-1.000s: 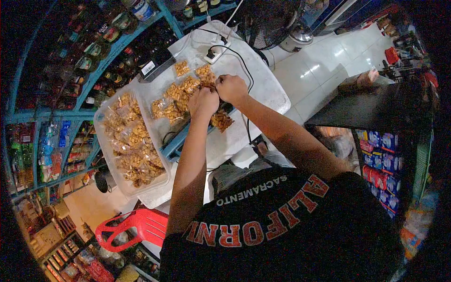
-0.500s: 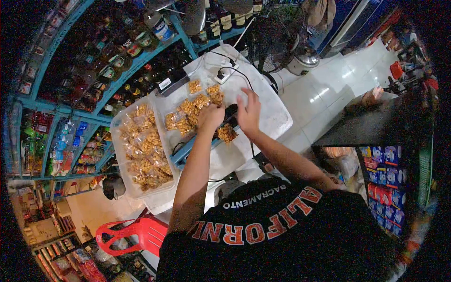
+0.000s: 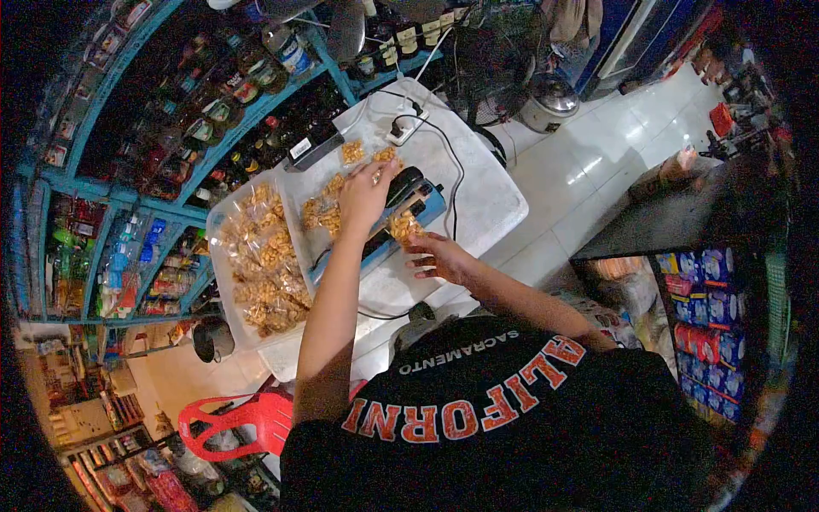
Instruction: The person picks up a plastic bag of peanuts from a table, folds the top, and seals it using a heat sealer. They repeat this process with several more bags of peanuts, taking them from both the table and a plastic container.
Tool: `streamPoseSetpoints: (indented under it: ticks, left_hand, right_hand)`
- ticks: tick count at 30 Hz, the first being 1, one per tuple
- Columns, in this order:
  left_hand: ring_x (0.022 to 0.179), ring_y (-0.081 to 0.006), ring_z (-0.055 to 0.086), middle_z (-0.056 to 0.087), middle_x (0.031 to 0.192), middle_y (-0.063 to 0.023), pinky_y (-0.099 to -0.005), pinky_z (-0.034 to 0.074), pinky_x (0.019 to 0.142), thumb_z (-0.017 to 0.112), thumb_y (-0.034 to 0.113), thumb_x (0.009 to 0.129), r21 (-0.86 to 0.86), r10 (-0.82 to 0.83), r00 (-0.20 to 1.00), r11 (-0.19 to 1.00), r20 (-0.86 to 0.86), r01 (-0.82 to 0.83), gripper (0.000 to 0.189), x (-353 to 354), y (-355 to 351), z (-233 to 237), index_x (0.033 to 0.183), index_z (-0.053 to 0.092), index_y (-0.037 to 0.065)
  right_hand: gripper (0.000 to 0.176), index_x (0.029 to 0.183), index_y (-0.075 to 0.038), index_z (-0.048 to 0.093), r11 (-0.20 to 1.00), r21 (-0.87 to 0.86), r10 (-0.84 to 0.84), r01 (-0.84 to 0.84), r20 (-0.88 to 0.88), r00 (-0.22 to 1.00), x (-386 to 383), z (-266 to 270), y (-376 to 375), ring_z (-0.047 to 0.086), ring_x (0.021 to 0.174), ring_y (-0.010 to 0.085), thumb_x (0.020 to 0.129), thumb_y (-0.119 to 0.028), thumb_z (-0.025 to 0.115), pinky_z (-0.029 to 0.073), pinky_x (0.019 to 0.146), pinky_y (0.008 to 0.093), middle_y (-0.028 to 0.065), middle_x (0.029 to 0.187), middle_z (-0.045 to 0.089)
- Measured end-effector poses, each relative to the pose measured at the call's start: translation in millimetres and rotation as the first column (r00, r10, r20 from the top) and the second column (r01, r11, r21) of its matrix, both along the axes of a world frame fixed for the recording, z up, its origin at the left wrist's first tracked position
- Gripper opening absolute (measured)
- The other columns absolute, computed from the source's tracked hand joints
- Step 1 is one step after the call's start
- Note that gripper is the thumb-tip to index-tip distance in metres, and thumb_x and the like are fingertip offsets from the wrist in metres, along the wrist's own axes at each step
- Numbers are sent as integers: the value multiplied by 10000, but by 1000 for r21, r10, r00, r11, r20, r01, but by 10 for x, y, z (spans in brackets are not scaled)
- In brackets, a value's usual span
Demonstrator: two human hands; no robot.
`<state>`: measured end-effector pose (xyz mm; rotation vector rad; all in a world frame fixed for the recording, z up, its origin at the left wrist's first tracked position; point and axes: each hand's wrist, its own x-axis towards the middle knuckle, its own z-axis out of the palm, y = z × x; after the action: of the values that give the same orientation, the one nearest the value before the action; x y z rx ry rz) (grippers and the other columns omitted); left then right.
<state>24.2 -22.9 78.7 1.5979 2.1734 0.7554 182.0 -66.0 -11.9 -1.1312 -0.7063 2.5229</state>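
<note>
Mid-frame, your left hand (image 3: pixel 365 200) is by snack packets (image 3: pixel 321 212), apart from your right hand (image 3: pixel 444 258) touching a lower packet (image 3: pixel 403 229); both grips unclear. Loose fingers could drop it.

A shop: blue shelves (image 3: pixel 119 198) of bottles (image 3: pixel 290 55), rows of bright packets (image 3: pixel 699 341)

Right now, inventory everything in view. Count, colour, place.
Table: 1, white, centre
Tub: 1, translucent, table's left end
Snack packets: many, golden, tub and table
Device: 1, blue and black, between hands
Power strip: 1, white, table's far end
Pot: 1, silver, beyond table
Chair: 1, red, lower left
Shelving: several, blue, left
Bottles: many, mixed, on shelving
Packs: many, blue and red, right
Other goods: uncounted, mixed, edges
Shirt: 1, black, worn
Left hand: 1, bare, over table
Right hand: 1, bare, at packet
</note>
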Motion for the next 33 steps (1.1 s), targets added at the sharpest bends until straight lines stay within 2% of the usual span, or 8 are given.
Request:
streamPoseSetpoints:
  ticks: [3, 6, 11, 13, 16, 25, 28, 33]
  left_hand:
    - [813, -303, 578, 605, 858, -160, -362, 433, 734, 451, 465, 794, 11, 39, 999, 999, -11, -39, 411, -49, -39, 87, 910, 631, 115]
    - [762, -139, 569, 627, 843, -102, -255, 428, 687, 612, 302, 740, -44, -83, 949, 994, 303, 101, 291, -469, 17, -147, 909, 636, 67]
    - [695, -110, 551, 626, 842, -27, -243, 436, 640, 640, 218, 715, -282, -213, 860, 885, 463, 371, 295, -953, 81, -451, 931, 624, 18]
    - [833, -126, 544, 617, 895, -45, -238, 401, 779, 613, 156, 694, -433, -234, 796, 736, 558, 520, 311, -980, 113, -429, 972, 600, 17]
    - [723, -114, 539, 620, 819, -30, -240, 424, 667, 573, 92, 710, -437, -278, 790, 710, 546, 552, 265, -958, 176, -519, 965, 611, 28]
    - [703, -136, 540, 614, 773, -60, -266, 428, 663, 522, 47, 705, -482, -507, 774, 605, 381, 633, 248, -927, 348, -815, 937, 607, 31]
    - [719, -153, 545, 619, 804, -68, -282, 429, 673, 523, 46, 701, -551, -366, 825, 617, 431, 562, 256, -843, 298, -704, 942, 604, 17]
    - [704, -144, 542, 617, 822, -61, -279, 432, 654, 533, 51, 699, -539, -352, 830, 637, 433, 551, 260, -714, 231, -478, 944, 597, -10]
  right_hand:
    - [456, 1041, -121, 428, 999, -12, -44, 44, 7, 999, -56, 30, -8, 527, 810, 206, 731, -400, 613, 449, 651, 363, 46, 909, 513]
    - [450, 1018, -113, 432, 997, 20, -74, 73, 33, 997, -86, -50, -8, 553, 731, 199, 733, -412, 609, 465, 582, 335, 44, 883, 519]
    - [384, 1010, -92, 439, 993, 53, -113, 110, 60, 992, -67, -88, -22, 574, 684, 195, 779, -370, 569, 478, 561, 329, 62, 868, 520]
    - [371, 1006, -92, 438, 991, 70, -116, 110, 85, 990, -65, -37, -17, 576, 670, 193, 785, -364, 562, 476, 548, 327, 62, 869, 522]
    - [357, 1008, -87, 436, 986, 105, -140, 126, 139, 980, -75, -16, -20, 580, 654, 191, 795, -351, 550, 473, 533, 323, 65, 876, 525]
    - [374, 1040, -68, 436, 969, 193, -180, 154, 125, 976, -84, -75, -23, 583, 634, 192, 802, -335, 545, 471, 531, 322, 80, 901, 546]
    - [377, 1034, -67, 445, 967, 190, -196, 169, 134, 971, -94, -69, -33, 583, 636, 193, 802, -347, 544, 471, 536, 324, 78, 909, 549]
    - [377, 1039, -70, 449, 982, 163, -116, 96, 115, 987, -67, -13, -4, 587, 651, 193, 805, -353, 538, 470, 552, 319, 70, 923, 551]
